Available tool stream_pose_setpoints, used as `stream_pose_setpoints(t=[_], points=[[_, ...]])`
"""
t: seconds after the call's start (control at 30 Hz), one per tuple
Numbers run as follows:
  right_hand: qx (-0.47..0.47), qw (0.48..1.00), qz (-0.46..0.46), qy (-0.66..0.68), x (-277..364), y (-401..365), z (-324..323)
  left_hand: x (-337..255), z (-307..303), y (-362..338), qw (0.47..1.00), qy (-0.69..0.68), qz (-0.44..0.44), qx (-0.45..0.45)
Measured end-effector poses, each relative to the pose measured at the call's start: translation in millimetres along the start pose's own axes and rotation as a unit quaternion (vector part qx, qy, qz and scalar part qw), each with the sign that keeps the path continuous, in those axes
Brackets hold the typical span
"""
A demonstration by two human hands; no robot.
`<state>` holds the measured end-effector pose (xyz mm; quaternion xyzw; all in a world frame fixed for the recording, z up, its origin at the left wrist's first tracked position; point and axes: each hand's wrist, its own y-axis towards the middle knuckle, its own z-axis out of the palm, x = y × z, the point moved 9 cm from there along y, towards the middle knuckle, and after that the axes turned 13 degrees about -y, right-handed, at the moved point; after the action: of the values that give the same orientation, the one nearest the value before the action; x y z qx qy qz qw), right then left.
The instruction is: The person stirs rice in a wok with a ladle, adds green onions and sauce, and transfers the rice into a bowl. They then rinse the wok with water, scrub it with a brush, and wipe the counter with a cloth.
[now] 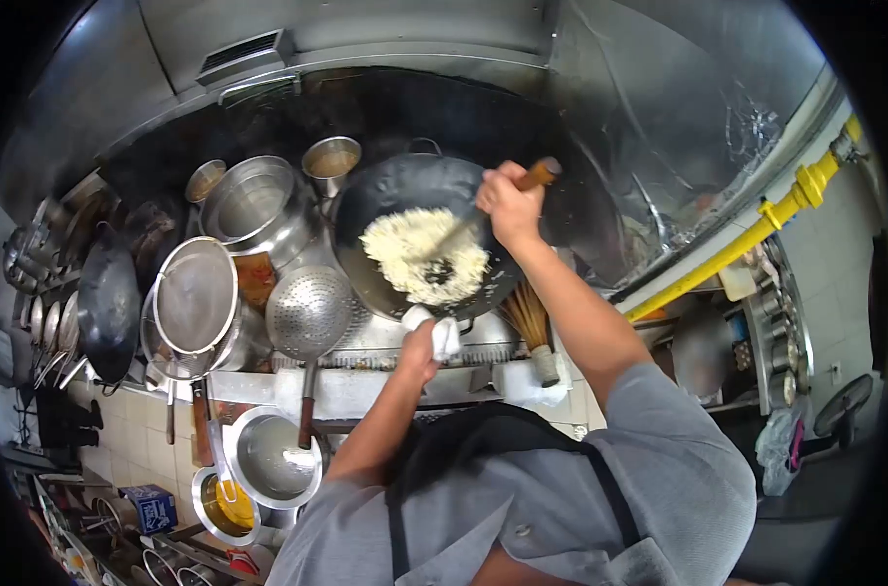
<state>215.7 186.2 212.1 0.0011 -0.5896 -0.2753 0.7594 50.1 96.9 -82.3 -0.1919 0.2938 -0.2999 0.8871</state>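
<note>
The left hand [421, 354] pinched a folded white cloth [442, 337] at the near rim of a round black metal wok [415, 184] — pale, grainy food [387, 236] lay inside, apparently under stirring — while the right hand [511, 203] clasped a wooden-handled metal utensil [454, 237], whose next stroke probably called for steadiness.

No legible txt, nos. or signs.

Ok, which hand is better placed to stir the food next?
Probably the right hand: it grips the wooden handle of the tool reaching into the food. The left hand holds a cloth at the near edge of the wok.
</note>
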Motion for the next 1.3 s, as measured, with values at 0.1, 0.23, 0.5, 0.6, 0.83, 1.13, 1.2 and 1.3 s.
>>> stream_pose_setpoints(t=[0.1, 0.23, 0.5, 0.6, 0.83, 1.13, 1.2, 1.3], points=[[0.040, 0.998, -0.041, -0.027, 53.9, 16.2, 6.7, 14.7, -20.1, -91.3, 0.995, -0.008, -0.065, -0.076], [0.075, 0.996, -0.054, -0.008, 105.8, -9.8, 1.3, -7.9, 4.7, -125.0, 0.995, 0.024, -0.071, -0.060], [0.007, 0.994, -0.097, -0.055, 52.7, 38.9, 16.5, 20.1, -11.6, -56.4, 0.992, 0.064, -0.046, -0.094], [0.036, 0.981, -0.178, -0.060, 151.3, 56.7, 32.2, 12.7, -9.4, -53.6, 0.998, 0.032, 0.049, -0.030], [0.047, 0.987, -0.151, -0.036, 117.7, 60.9, 36.3, -23.3, 1.2, 40.8, 0.998, -0.022, 0.011, -0.057], [0.089, 0.994, -0.047, -0.032, 39.3, 74.8, 74.0, -21.0, -3.6, -22.3, 0.996, -0.010, -0.089, 0.009], [0.064, 0.987, -0.029, -0.144, -11.2, 65.6, 78.2, -12.0, -13.2, -33.0, 0.993, -0.044, -0.110, 0.007], [0.092, 0.987, 0.015, -0.130, 7.8, 77.9, 94.8, -14.6, -21.9, -57.2, 0.991, -0.062, -0.114, 0.017]])
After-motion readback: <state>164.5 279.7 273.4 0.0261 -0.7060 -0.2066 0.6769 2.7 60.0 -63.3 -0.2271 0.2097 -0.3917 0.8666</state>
